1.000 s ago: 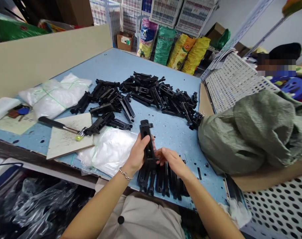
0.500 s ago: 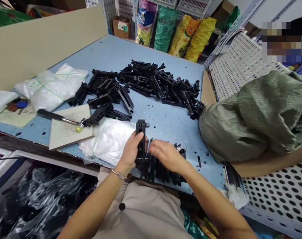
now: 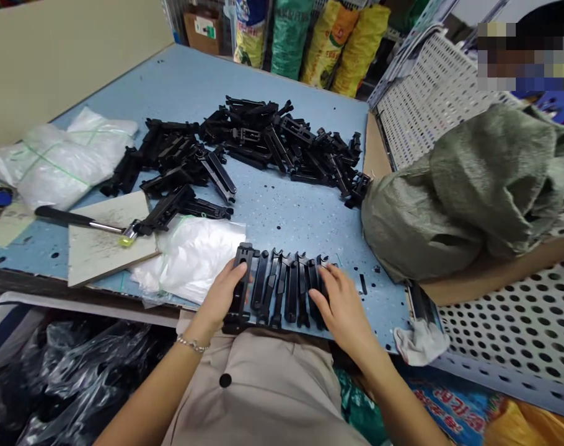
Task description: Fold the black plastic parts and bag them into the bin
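Beige clothing (image 3: 273, 390) is worn at six o'clock, a round black button (image 3: 225, 380) near seven, a silvery bracelet (image 3: 192, 344) toward eight.

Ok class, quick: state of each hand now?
Left hand: closed around a black part.
Right hand: at the right end of the row; whether it grips can't be told.

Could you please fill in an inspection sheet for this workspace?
Surface: blue table, speckled with dark bits.
Parts: row of black parts along the near edge; heap of similar parts behind.
Clutter: hammer lying partly over a board; white plastic bundles.
Hands: left hand grips a black part; right hand touches the row's right end.
Cables: thin dark line at left, possibly a cord.
Surroundings: grey-green sack at right.
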Demonstrator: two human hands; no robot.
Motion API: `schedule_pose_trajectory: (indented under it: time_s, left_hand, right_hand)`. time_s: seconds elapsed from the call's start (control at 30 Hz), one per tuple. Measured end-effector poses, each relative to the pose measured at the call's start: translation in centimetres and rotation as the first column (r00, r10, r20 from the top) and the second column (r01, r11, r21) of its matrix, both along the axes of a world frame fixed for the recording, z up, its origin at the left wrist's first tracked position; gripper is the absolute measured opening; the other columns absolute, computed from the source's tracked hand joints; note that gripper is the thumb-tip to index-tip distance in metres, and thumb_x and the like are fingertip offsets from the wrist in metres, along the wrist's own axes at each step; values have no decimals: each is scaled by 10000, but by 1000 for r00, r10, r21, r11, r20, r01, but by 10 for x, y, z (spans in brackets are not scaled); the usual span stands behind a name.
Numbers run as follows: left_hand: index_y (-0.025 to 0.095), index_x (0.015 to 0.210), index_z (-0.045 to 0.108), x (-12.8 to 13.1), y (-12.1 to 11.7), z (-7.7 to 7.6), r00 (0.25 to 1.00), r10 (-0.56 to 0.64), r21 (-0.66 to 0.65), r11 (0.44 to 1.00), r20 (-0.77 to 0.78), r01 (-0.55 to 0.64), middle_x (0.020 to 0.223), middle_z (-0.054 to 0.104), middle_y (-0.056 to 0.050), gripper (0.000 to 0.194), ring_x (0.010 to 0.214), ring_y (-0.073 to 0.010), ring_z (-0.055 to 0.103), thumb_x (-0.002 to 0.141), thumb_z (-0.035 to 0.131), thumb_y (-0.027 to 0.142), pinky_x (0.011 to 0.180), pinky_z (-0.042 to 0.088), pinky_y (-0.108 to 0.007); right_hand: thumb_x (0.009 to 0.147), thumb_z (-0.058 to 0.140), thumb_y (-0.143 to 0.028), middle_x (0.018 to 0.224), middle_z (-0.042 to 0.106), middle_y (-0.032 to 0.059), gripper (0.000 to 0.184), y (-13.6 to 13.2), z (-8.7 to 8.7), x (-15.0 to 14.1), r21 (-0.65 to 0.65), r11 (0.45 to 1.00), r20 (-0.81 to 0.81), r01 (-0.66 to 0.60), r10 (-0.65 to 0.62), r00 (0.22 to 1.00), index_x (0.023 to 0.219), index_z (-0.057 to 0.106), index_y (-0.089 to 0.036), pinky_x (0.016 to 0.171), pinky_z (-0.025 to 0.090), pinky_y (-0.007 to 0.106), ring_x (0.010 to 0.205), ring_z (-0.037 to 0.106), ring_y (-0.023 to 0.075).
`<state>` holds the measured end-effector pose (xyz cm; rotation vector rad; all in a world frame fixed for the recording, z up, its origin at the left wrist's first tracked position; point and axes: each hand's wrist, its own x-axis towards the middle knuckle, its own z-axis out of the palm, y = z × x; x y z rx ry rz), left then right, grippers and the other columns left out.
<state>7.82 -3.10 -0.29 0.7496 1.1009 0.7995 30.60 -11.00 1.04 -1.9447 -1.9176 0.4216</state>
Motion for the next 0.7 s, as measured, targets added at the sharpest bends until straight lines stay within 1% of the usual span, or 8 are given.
schedule_pose_trajectory:
  time_s: [0.1, 0.2, 0.3, 0.37, 0.47, 0.53, 0.63, 0.7]
  left_hand:
    - [170, 820, 554, 8, 7, -13, 1000, -16, -119, 993, 16, 18, 625, 582, 17, 377, 435, -98, 498, 777, 645, 534, 405, 421, -209]
    - [151, 827, 581, 23, 23, -19, 995, 49, -145, 989, 88, -36, 574, 581, 9, 369, 430, -102, 521, 821, 593, 519, 420, 446, -204]
    - [117, 893, 626, 23, 35, -9, 969, 2, -178, 983, 245, 43, 662, 667, -70, 411, 483, -125, 593, 864, 519, 513, 446, 483, -213]
    - [103, 915, 658, 12, 33, 4, 941, -168, -168, 960, 292, 223, 738, 710, -124, 434, 487, -143, 619, 862, 520, 511, 430, 482, -223]
    - [76, 815, 710, -9, 15, 23, 764, -582, -169, 753, 281, 636, 659, 709, -156, 505, 455, -178, 627, 869, 506, 534, 413, 469, -243]
    - [68, 787, 724, -21, 4, 29, 661, -687, -175, 642, 303, 747, 698, 722, -173, 534, 514, -204, 665, 885, 476, 530, 476, 505, -267]
    - [70, 859, 723, -37, 2, 27, 684, -640, -193, 665, 350, 721, 848, 735, -193, 540, 624, -248, 700, 867, 469, 546, 579, 542, -333]
    - [80, 907, 712, -44, 10, 23, 797, -551, -174, 784, 248, 596, 837, 727, -186, 569, 663, -274, 696, 843, 468, 590, 614, 540, -377]
  right_hand:
    - [956, 387, -426, 1548, 217, 218, 557, 1, -31, 21, 31, 999, 81, 39, -42, 996, 1428, 371, -132, 1066, 337, 607, 1424, 225, 379]
    - [954, 394, -374, 1570, 198, 181, 526, 25, -42, 33, 14, 998, 67, -60, 59, 996, 1432, 385, -155, 1107, 301, 597, 1446, 194, 346]
    - [930, 469, -366, 1537, 288, 185, 542, 50, -14, 34, 37, 994, 82, -99, 96, 992, 1429, 397, -166, 1115, 296, 595, 1434, 236, 346]
    - [911, 524, -337, 1548, 270, 175, 598, 58, 14, 22, 86, 971, 91, -224, 216, 972, 1460, 343, -184, 1122, 310, 558, 1440, 227, 326]
    - [886, 575, -256, 1528, 326, 151, 606, 56, 45, -7, 101, 801, 103, -589, 581, 808, 1449, 354, -219, 1105, 370, 470, 1412, 312, 283]
    - [884, 564, -217, 1396, 507, 154, 512, 51, 49, -25, 75, 660, 109, -747, 740, 664, 1381, 441, -196, 1042, 443, 427, 1292, 486, 265]
    - [888, 543, -251, 1140, 672, 145, 357, 48, 40, -38, 56, 616, 97, -785, 780, 619, 1232, 556, -158, 890, 527, 389, 1027, 651, 251]
    - [862, 572, -304, 1001, 707, 118, 313, 51, 31, -39, 52, 683, 20, -729, 729, 685, 1142, 603, -168, 783, 545, 364, 884, 680, 243]
